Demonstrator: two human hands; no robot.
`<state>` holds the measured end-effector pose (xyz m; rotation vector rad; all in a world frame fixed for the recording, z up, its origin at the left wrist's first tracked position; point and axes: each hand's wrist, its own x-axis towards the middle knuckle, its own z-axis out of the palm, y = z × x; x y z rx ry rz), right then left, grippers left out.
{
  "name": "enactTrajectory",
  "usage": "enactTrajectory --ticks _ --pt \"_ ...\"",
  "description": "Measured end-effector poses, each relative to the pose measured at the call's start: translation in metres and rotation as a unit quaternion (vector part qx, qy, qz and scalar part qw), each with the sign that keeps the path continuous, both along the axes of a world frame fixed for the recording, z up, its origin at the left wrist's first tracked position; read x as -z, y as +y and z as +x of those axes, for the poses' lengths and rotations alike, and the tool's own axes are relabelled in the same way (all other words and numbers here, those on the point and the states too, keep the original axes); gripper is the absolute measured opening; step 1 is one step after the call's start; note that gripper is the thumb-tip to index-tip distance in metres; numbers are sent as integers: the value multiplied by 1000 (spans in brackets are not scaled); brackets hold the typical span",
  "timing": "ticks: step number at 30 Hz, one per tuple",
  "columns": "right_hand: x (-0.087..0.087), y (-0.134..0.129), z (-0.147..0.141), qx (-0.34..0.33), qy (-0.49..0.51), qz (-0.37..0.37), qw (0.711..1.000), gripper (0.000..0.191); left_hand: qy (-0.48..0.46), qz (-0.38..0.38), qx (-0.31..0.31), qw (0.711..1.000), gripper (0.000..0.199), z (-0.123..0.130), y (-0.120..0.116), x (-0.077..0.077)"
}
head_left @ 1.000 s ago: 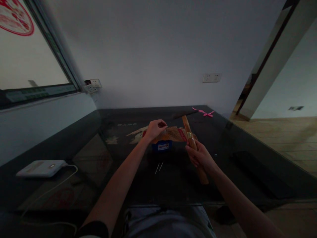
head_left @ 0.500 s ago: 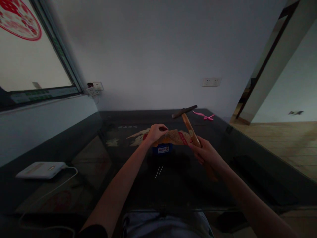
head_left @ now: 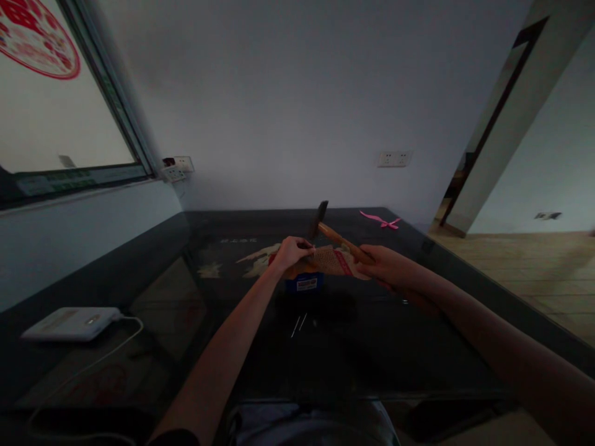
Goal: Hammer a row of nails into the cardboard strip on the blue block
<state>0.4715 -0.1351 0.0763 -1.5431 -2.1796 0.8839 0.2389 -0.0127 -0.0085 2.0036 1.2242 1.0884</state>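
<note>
My right hand (head_left: 388, 266) is closed around the wooden handle of a hammer (head_left: 344, 240). Its dark metal head is tipped down just beyond the fingertips of my left hand (head_left: 292, 253). Those fingers are pinched together over a long tan patterned piece (head_left: 329, 260) with a red band; what sits between them is too small to make out. Under that piece is a blue box (head_left: 304, 282) with a white label, standing on the dark glossy table (head_left: 353, 347). The hammer's lower handle is hidden by my right hand.
On the left lies a white power bank (head_left: 72, 324) with a white cable (head_left: 109, 354). A pink ribbon (head_left: 381, 220) rests near the table's back right corner. Behind the table rises a wall with sockets (head_left: 394, 159); a window (head_left: 60, 118) is at the left.
The hammer has swung down and left, from raised upright to its head beside my left fingertips. My right forearm has risen; my left hand keeps its place.
</note>
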Motion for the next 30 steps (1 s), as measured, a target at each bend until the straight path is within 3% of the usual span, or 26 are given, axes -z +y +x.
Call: enactTrajectory --ticks 3,9,13,21,26,30 --pt "-7 -1 3 9 -9 34 999 11 -5 -9 11 1000 19 2 -3 -3" --pt "-16 -2 5 -22 -60 -20 998 10 9 -16 -2 1000 20 2 -2 -2" --pt "-19 -1 5 -2 -65 7 998 9 16 -13 -2 1000 20 2 -3 -4" --pt "-15 0 2 -22 -67 -17 997 13 26 -7 0 1000 21 0 -1 -1" --pt "-16 0 4 4 -57 9 998 12 38 15 10 999 21 -1 -1 -1" --pt "-12 1 7 -23 -73 -18 997 14 41 1 -2 999 23 -1 -3 -3"
